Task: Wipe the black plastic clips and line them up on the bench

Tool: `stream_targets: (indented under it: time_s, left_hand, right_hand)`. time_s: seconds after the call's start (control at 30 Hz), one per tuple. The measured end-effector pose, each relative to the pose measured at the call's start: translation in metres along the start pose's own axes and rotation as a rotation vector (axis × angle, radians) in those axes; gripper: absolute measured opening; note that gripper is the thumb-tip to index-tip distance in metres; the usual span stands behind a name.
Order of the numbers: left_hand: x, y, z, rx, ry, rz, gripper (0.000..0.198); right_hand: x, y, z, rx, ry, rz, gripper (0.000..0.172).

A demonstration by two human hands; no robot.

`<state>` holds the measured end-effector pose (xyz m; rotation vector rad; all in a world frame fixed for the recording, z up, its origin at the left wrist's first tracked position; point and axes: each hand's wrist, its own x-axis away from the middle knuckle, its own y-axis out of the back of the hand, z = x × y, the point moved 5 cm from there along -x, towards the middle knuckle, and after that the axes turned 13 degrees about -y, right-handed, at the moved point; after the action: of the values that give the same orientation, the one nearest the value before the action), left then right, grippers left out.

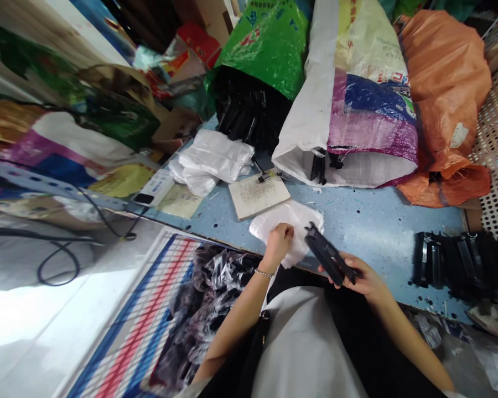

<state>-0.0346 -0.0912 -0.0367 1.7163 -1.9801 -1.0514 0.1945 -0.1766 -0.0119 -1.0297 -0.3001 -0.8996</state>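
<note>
My left hand (279, 241), with a thin bracelet at the wrist, pinches the top sheet of a small stack of clear plastic bags (286, 224) lying at the near edge of the blue table (369, 221). My right hand (359, 276) is closed round a long black plastic part (327, 255), held slanted just right of the bags, its far end over their corner.
A row of the same black parts (456, 260) lies at the right. A clipboard (258, 194) and folded white bags (216, 157) lie behind. Green (269, 50), white-purple (357, 99) and orange (448, 88) sacks crowd the back. A striped sack of bagged parts (207, 298) stands at my left.
</note>
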Motion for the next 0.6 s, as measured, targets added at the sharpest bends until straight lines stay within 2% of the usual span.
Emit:
stream_targets:
  time_s: [0.03, 0.1, 0.17, 0.23, 0.33, 0.43, 0.5, 0.6]
  left_hand:
    - [0.002, 0.001, -0.003, -0.007, -0.028, -0.013, 0.010]
    - [0.006, 0.000, -0.011, -0.059, -0.099, -0.010, 0.003]
    - [0.007, -0.002, -0.013, -0.089, -0.122, 0.042, 0.010]
    - [0.005, -0.003, -0.007, -0.008, -0.068, 0.095, 0.018]
    - [0.001, 0.000, 0.005, 0.174, 0.047, 0.074, 0.015]
    - [0.003, 0.002, 0.011, 0.257, 0.112, 0.000, 0.007]
    - [0.007, 0.005, 0.009, 0.227, 0.059, -0.049, 0.014]
    - [0.011, 0.013, 0.000, 0.039, -0.146, -0.082, 0.029]
  right_hand:
    - [-0.006, -0.002, -0.003, -0.049, -0.033, 0.042, 0.056]
    - [-0.012, 0.007, -0.002, -0.142, -0.016, 0.012, 0.051]
    - [-0.010, 0.022, 0.003, -0.200, 0.041, -0.048, 0.046]
    - [-0.003, 0.030, 0.008, -0.203, 0.062, -0.033, 0.045]
    - [0.002, 0.023, 0.007, -0.198, 0.033, 0.091, 0.051]
    - [-0.008, 0.005, -0.004, -0.270, -0.058, 0.198, 0.058]
    - [-0.020, -0.002, -0.013, -0.341, -0.142, 0.195, 0.051]
    - [-0.034, -0.002, -0.021, -0.432, -0.181, 0.122, 0.038]
